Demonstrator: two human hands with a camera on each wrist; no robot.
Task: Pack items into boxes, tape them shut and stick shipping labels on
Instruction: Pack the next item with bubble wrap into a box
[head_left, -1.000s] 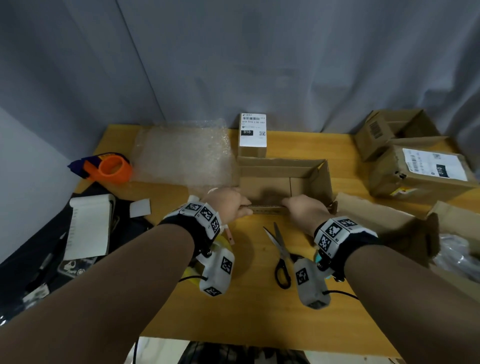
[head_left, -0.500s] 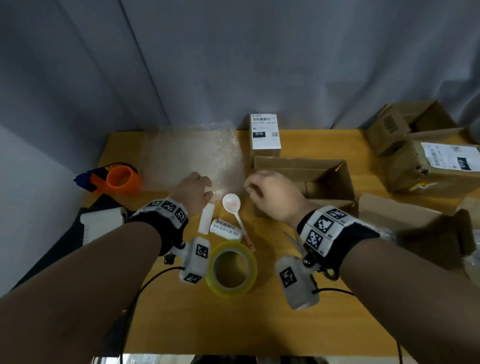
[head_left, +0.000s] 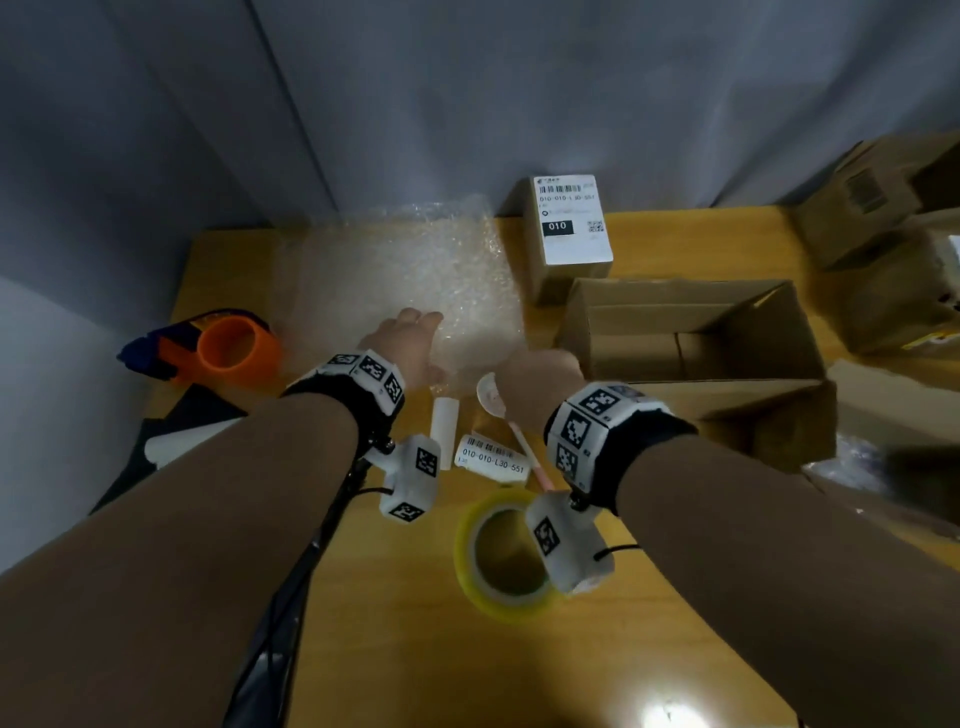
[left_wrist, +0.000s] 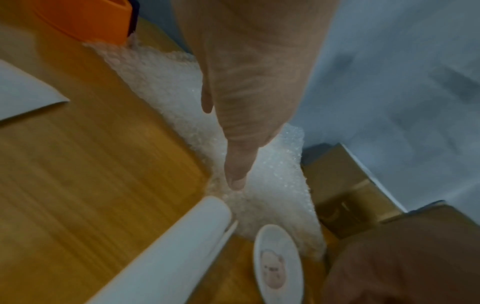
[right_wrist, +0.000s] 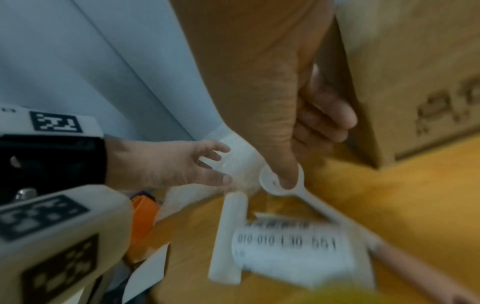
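Note:
A white spoon (head_left: 488, 397) with a pink handle lies on the table in front of the sheet of bubble wrap (head_left: 405, 270). My right hand (head_left: 537, 374) hovers over its bowl. In the right wrist view the thumb points down at the spoon (right_wrist: 270, 185), the other fingers (right_wrist: 324, 115) are loosely curled and hold nothing, and contact is unclear. My left hand (head_left: 410, 338) reaches over the bubble wrap (right_wrist: 241, 156) with its fingers spread. The open cardboard box (head_left: 691, 299) stands just right of my right hand with nothing in it.
A rolled label (head_left: 488, 460), a white paper roll (head_left: 444, 434) and a yellow tape roll (head_left: 498, 556) lie near my wrists. An orange tape dispenser (head_left: 228, 345) sits at the left. A small labelled box (head_left: 569, 228) stands behind the open one, and more cartons (head_left: 872, 208) are at the far right.
Both hands left the open box's front edge and moved left. The left hand has gone further out over the bubble wrap; the right hand has come down over the spoon.

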